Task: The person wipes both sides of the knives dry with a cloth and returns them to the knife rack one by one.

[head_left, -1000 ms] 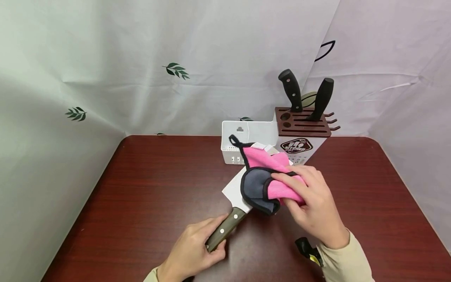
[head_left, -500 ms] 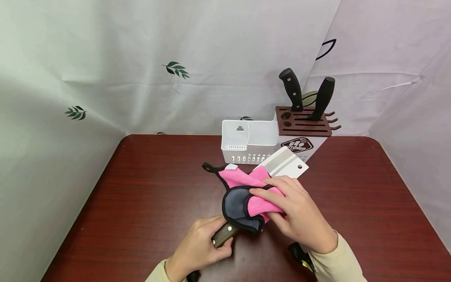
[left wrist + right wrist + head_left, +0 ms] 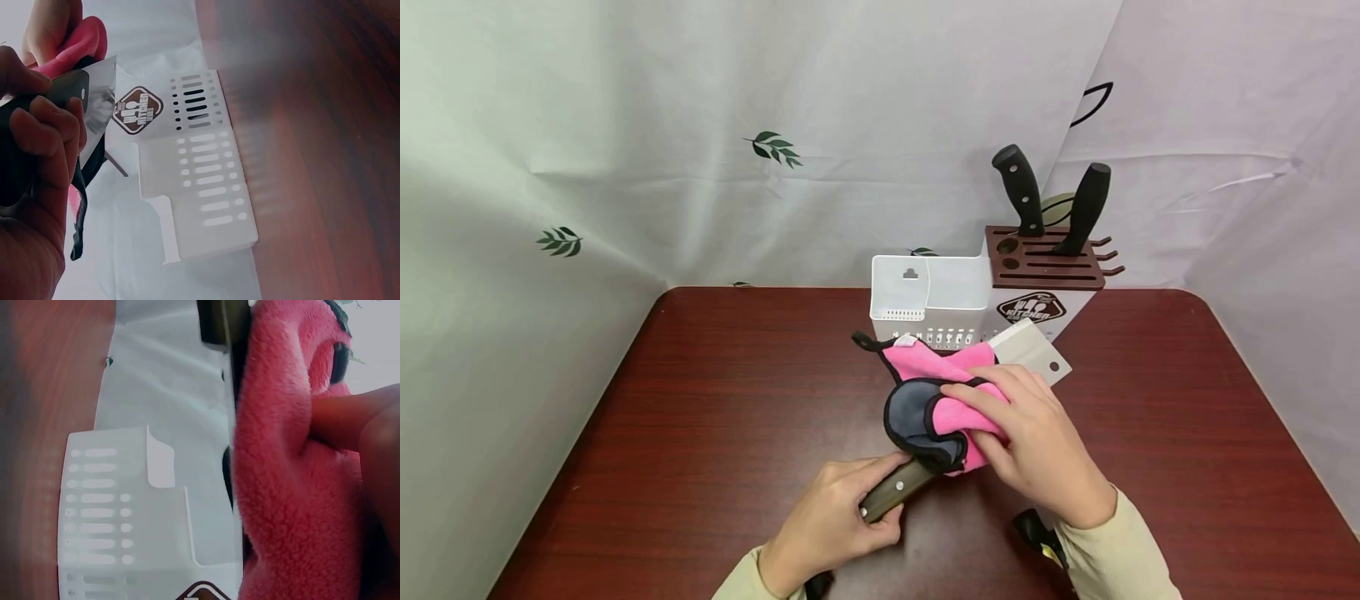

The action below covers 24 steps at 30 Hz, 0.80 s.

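Note:
A cleaver (image 3: 1028,350) with a broad pale blade and a riveted olive-brown handle slants up and to the right above the table. My left hand (image 3: 835,517) grips its handle, thumb and fingers wrapped round it. Bunched over the blade is a pink and grey cloth (image 3: 925,417) with black edging and a hanging loop. My right hand (image 3: 1037,442) holds this cloth against the blade, the fingers pressing into the folds. Most of the blade lies hidden under the cloth, with the holed far corner showing. In the right wrist view the fluffy pink cloth (image 3: 281,462) lies along the blade.
Behind the hands stands a white knife block (image 3: 1045,258) with a brown slotted top, holding two black-handled knives (image 3: 1021,190). A white perforated holder (image 3: 932,287) joins its left side. Side hooks (image 3: 1108,257) stick out at right. White curtains surround the brown table (image 3: 715,400).
The right hand slid the cloth down the blade toward the handle, uncovering the far end, then moved slightly back up. The cleaver shifted a little to the right with the left hand.

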### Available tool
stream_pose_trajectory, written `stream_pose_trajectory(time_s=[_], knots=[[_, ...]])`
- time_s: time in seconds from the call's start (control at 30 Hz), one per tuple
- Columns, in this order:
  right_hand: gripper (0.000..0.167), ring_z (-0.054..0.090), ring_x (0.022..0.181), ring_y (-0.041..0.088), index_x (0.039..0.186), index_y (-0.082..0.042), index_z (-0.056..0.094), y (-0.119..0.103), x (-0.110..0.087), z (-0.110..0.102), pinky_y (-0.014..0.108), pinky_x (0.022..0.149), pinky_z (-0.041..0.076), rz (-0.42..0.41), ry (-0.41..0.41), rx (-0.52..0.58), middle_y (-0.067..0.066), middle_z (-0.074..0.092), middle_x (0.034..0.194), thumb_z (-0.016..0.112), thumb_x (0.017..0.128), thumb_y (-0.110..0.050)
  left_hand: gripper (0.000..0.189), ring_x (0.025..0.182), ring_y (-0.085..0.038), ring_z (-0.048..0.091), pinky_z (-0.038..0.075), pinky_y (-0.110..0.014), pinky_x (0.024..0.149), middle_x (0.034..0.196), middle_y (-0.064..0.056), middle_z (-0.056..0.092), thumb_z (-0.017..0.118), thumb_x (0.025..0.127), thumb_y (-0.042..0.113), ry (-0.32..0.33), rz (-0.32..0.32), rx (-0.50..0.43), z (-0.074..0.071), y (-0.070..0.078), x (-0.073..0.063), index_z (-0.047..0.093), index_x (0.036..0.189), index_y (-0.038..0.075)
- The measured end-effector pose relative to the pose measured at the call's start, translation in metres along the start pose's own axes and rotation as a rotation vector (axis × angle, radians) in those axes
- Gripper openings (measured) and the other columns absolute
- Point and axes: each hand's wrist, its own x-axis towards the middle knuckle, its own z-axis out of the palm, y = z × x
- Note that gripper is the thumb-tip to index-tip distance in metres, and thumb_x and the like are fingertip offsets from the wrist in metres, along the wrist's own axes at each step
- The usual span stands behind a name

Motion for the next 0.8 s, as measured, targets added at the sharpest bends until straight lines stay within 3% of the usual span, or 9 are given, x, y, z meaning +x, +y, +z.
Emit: stream_pose_trajectory(time_s=[0.23,0.47,0.8], knots=[[0.046,0.056,0.105,0.031,0.124,-0.017,0.071,0.01,-0.001,-0.002,0.048,0.094,0.039,0.051,0.098,-0.045,0.01,0.064,0.114,0.07,0.078,-0.006,0.064,0.081,-0.004,0.068,0.054,-0.016,0.072,0.1,-0.005,0.074,0.078,0.06,-0.001,0.017,0.052,0.006,0.003,0.0,0.0,0.065,0.123,-0.001],[0.042,0.056,0.102,0.032,0.123,-0.014,0.072,0.022,-0.003,-0.01,0.048,0.081,0.037,0.107,0.175,-0.069,0.009,0.066,0.112,0.072,0.081,-0.009,0.064,0.082,-0.005,0.069,0.054,-0.016,0.073,0.1,-0.004,0.074,0.077,0.06,-0.001,0.012,0.061,0.01,0.003,0.002,0.001,0.066,0.122,0.0],[0.04,0.055,0.099,0.036,0.117,-0.012,0.073,0.038,-0.007,-0.023,0.05,0.079,0.036,0.142,0.246,-0.109,0.01,0.066,0.104,0.071,0.079,-0.002,0.064,0.077,-0.002,0.066,0.053,-0.015,0.071,0.096,-0.003,0.074,0.076,0.059,-0.001,0.021,0.073,0.006,0.0,0.002,0.001,0.065,0.122,-0.001]])
